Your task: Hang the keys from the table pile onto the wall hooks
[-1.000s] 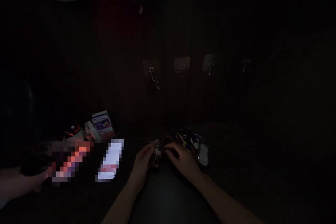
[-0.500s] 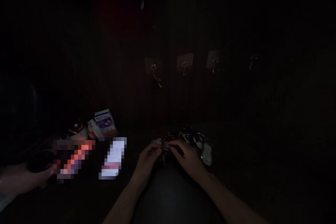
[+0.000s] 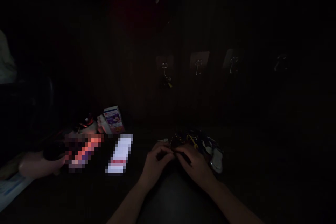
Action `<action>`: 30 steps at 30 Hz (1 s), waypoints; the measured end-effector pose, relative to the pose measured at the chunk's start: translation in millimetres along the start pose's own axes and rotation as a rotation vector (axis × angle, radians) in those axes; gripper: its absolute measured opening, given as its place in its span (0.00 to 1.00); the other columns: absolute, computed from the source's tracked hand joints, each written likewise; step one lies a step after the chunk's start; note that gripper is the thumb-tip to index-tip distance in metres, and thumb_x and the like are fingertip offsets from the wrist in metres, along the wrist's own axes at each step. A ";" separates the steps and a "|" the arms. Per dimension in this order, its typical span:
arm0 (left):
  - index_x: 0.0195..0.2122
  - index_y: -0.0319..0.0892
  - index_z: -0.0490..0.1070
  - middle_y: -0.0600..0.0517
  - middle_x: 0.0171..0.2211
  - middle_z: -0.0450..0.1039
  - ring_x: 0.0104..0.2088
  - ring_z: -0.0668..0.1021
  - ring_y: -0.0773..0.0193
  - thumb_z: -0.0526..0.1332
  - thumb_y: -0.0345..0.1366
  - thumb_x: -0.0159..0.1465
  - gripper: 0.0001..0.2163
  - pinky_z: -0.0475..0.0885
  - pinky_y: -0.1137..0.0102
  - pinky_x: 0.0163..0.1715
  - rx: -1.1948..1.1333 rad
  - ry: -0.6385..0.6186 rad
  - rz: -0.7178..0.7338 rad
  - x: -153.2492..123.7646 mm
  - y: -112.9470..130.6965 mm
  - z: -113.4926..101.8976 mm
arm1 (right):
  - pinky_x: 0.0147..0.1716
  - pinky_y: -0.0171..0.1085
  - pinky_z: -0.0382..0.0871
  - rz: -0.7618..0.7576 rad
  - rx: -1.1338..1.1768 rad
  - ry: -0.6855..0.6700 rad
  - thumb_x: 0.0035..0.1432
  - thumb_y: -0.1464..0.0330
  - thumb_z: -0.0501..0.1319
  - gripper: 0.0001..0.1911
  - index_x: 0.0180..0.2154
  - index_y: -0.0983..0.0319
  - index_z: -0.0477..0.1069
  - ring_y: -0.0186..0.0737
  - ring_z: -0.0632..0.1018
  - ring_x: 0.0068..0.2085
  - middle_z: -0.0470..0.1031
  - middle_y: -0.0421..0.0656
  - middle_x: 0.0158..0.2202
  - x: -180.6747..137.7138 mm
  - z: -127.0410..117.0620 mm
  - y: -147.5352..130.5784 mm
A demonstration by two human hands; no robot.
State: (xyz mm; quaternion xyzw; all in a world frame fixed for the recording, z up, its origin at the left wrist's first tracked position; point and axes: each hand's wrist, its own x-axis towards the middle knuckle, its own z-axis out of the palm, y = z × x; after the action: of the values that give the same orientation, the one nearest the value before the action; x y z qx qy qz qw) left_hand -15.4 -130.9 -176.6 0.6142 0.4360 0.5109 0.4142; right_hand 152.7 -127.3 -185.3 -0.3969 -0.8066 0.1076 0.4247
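In the dim light, my left hand (image 3: 156,162) is closed, its thumb and fingers pinching at a small bunch of keys (image 3: 163,140) whose pale metal shows above the fingers. My right hand (image 3: 195,162) meets it from the other side, also in a pinch on the same bunch; the exact part between the fingertips is too dark to make out. Just behind and right of my hands lies a pile of keys and keychains (image 3: 204,138), with a yellow loop (image 3: 193,140) and a pale oval fob (image 3: 216,160) among them.
Several metal hooks (image 3: 198,66) on clear pads line the dark wall; a small item with a yellow part (image 3: 169,83) hangs from the leftmost. At left are a purple-and-white box (image 3: 113,119), a bright blurred screen (image 3: 120,154) and another person's hand (image 3: 42,164) holding a blurred lit device (image 3: 86,150).
The view has shifted, so most things sit farther right. My hands have drawn closer together, hiding the silvery ring that showed between them. More of the other person's sleeve shows.
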 end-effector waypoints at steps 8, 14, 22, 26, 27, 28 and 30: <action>0.30 0.44 0.74 0.49 0.41 0.74 0.44 0.74 0.59 0.62 0.32 0.56 0.02 0.66 0.62 0.49 0.048 -0.042 0.086 -5.5 -1.3 -0.3 | 0.38 0.40 0.71 -0.044 0.028 0.068 0.61 0.70 0.53 0.08 0.40 0.58 0.69 0.40 0.75 0.39 0.74 0.44 0.36 2.9 -2.1 -5.5; 0.28 0.46 0.76 0.50 0.38 0.69 0.42 0.73 0.60 0.64 0.31 0.55 0.03 0.67 0.64 0.45 0.143 0.019 0.161 -5.5 -6.4 -1.2 | 0.40 0.40 0.70 0.017 0.091 0.031 0.62 0.69 0.52 0.09 0.42 0.57 0.68 0.41 0.75 0.41 0.74 0.44 0.39 1.3 0.4 -1.6; 0.31 0.45 0.75 0.51 0.35 0.70 0.39 0.74 0.61 0.62 0.28 0.55 0.06 0.68 0.66 0.42 0.166 -0.002 0.164 -4.5 -8.3 0.9 | 0.38 0.38 0.69 0.003 0.086 0.063 0.61 0.69 0.54 0.05 0.36 0.58 0.68 0.39 0.75 0.38 0.73 0.42 0.34 1.5 -1.8 -2.7; 0.35 0.45 0.73 0.51 0.36 0.72 0.40 0.74 0.61 0.62 0.27 0.54 0.08 0.67 0.67 0.43 0.184 -0.023 0.180 -5.9 -9.4 1.1 | 0.36 0.39 0.70 -0.061 0.043 0.059 0.61 0.70 0.54 0.05 0.36 0.58 0.68 0.39 0.75 0.36 0.73 0.42 0.33 1.2 -1.5 -3.3; 0.35 0.45 0.72 0.52 0.36 0.72 0.40 0.74 0.61 0.62 0.28 0.55 0.08 0.67 0.67 0.42 0.185 -0.019 0.181 -6.5 -8.8 1.0 | 0.36 0.39 0.70 -0.070 0.036 0.059 0.60 0.70 0.54 0.05 0.36 0.58 0.68 0.39 0.75 0.36 0.73 0.42 0.33 1.1 -1.4 -3.3; 0.35 0.44 0.72 0.52 0.36 0.73 0.39 0.74 0.62 0.62 0.29 0.55 0.07 0.67 0.67 0.42 0.187 -0.010 0.176 -6.9 -8.0 0.9 | 0.36 0.39 0.70 -0.079 0.031 0.060 0.60 0.70 0.54 0.05 0.36 0.58 0.69 0.39 0.75 0.36 0.73 0.43 0.33 1.2 -1.3 -3.3; 0.33 0.44 0.72 0.52 0.34 0.73 0.37 0.75 0.62 0.61 0.31 0.57 0.03 0.68 0.68 0.40 0.194 0.003 0.150 -7.2 -6.4 0.6 | 0.36 0.38 0.70 -0.102 0.024 0.068 0.60 0.71 0.54 0.06 0.36 0.58 0.69 0.39 0.74 0.36 0.73 0.42 0.32 1.3 -1.2 -3.2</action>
State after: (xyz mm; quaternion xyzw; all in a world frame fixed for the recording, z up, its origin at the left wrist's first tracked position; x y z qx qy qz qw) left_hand -16.2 -136.0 -184.8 0.6815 0.4368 0.4969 0.3128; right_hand 151.5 -128.7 -182.1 -0.3539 -0.8094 0.0818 0.4616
